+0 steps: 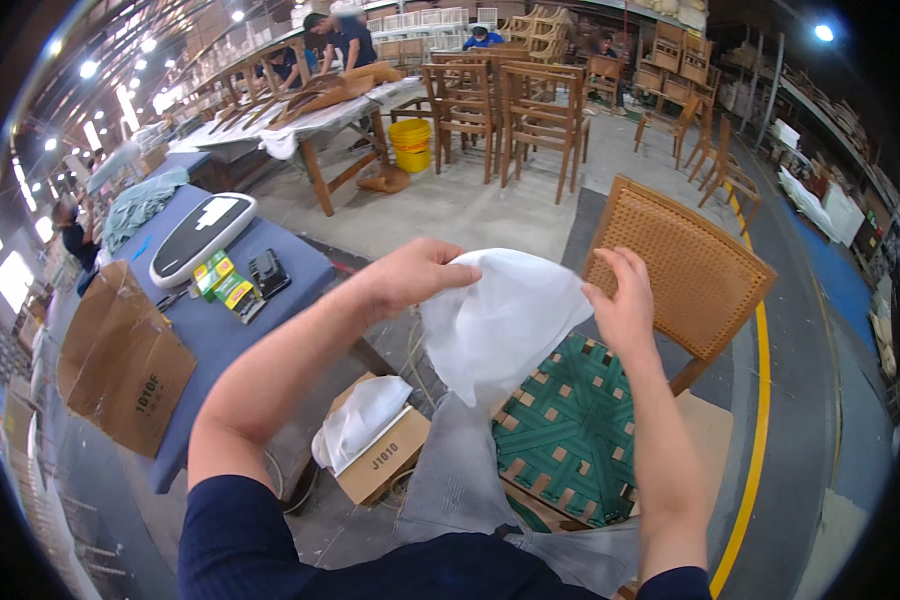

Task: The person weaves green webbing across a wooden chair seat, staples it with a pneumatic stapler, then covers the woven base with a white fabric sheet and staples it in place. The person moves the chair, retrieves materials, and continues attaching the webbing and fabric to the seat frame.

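A thin white piece of cloth or soft sheeting (505, 325) is stretched in front of me between my two hands. My left hand (425, 275) pinches its upper left corner between thumb and fingers. At the right edge, my right hand (625, 305) grips it with thumb and bent fingertips. The lower part hangs in a point over my grey trouser leg. Just beyond and below it stands a wooden chair with a seat of crossed green webbing (570, 430) and a woven cane back (685, 265), close to my right hand.
To the left, a blue padded table (300, 265) carries a white-edged oval board (205, 235), yellow-green boxes (220, 280) and an open carton (135, 370). A floor carton (385, 455) holds more white material (360, 420). Wooden chair frames (545, 110), a yellow bucket (410, 145) and co-workers are farther off.
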Demonstrator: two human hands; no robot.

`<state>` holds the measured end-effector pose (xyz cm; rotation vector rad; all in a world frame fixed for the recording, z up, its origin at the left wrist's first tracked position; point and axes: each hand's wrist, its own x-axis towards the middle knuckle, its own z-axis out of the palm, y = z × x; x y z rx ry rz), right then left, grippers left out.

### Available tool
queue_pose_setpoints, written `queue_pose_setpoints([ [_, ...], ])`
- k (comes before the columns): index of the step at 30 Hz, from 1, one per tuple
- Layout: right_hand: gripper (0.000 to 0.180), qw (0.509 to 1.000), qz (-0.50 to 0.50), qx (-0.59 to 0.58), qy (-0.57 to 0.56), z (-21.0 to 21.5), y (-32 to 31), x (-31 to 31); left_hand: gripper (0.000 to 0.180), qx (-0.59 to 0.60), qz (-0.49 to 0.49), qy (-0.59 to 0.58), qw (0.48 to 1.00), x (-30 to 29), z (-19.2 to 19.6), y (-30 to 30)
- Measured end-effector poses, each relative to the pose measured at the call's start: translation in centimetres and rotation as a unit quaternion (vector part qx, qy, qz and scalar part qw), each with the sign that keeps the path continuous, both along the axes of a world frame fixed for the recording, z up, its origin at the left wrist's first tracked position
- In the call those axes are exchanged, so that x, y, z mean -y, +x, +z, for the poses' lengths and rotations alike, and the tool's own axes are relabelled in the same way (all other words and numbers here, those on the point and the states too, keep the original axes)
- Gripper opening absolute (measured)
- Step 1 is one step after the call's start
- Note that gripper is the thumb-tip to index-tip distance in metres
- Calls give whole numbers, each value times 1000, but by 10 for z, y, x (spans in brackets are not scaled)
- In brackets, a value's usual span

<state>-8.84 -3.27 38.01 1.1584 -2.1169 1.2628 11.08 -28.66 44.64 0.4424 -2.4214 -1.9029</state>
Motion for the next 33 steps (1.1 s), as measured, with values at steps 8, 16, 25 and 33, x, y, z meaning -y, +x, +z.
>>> queue_pose_setpoints([
  [8,86,947,81,281,-134,-89,121,23,23,-94,59,374,921,-88,-49,-44],
  [16,12,925,-44,317,-208,-131,52,-41,26,-211,192,355,890,-52,-41,-16],
  [25,12,932,-53,319,-164,-116,58,-100,30,-156,340,298,878,-17,-74,-3],
  [33,21,908,2,400,-125,-129,58,-142,39,-145,291,292,900,-9,-102,-5],
])
